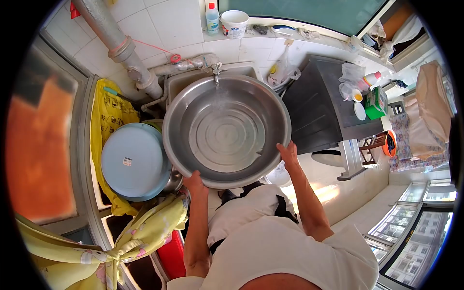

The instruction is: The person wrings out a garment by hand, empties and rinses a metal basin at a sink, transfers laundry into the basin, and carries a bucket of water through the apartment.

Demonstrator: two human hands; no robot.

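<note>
Basin [181, 129] sits below the tap [216, 73], partly covering the sink [247, 70]; left hand [195, 183] and right hand [288, 154] grip its rim. Steadying it seems the current step; moving it would call for a firm, level hold.

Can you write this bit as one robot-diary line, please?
left hand: grips basin rim | right hand: grips basin rim | basin: under tap | contents: apparently some water
</note>
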